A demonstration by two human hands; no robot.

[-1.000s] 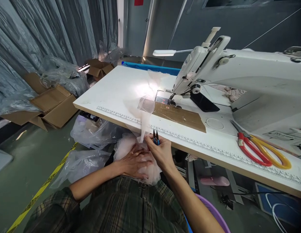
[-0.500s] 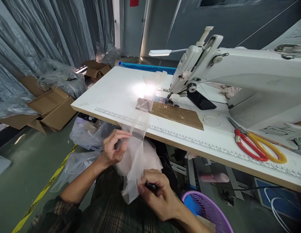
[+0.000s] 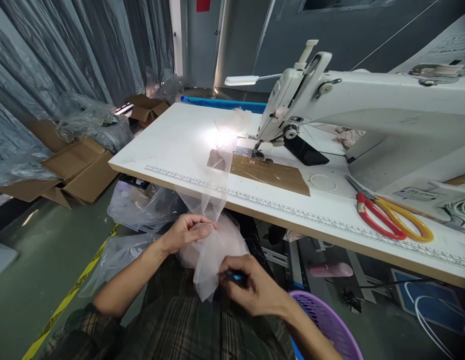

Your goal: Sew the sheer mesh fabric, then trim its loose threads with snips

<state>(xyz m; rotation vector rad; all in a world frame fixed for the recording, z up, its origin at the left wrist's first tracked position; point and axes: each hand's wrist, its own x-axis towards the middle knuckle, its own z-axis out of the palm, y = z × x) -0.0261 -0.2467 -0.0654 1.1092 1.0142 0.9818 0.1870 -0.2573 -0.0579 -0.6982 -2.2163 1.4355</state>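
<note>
A strip of sheer pale pink fabric point(image 3: 208, 262) hangs over the front edge of the sewing table point(image 3: 161, 135) into my lap. Its upper part lies on the tabletop, left of the sewing machine's point(image 3: 367, 97) needle. Just below the edge, my left hand point(image 3: 189, 232) pinches the fabric between thumb and fingers. My right hand point(image 3: 255, 287) is closed around a small black tool with a blue glint point(image 3: 236, 275), mostly hidden in the palm. Its fingertips are at the fabric's right side; whether they also grip the cloth cannot be made out.
Red-and-yellow-handled scissors point(image 3: 390, 215) lie on the table at right. A black phone point(image 3: 305, 150) rests beneath the machine arm, behind a brown patch point(image 3: 270, 174). A purple basket point(image 3: 330, 320) stands below. Cardboard boxes point(image 3: 86, 170) and plastic bags sit on the floor at left.
My left hand has moved down and right along the fabric, nearer my right hand. My right hand has risen slightly, and the fabric's lower end has come up. The view has shifted slightly.
</note>
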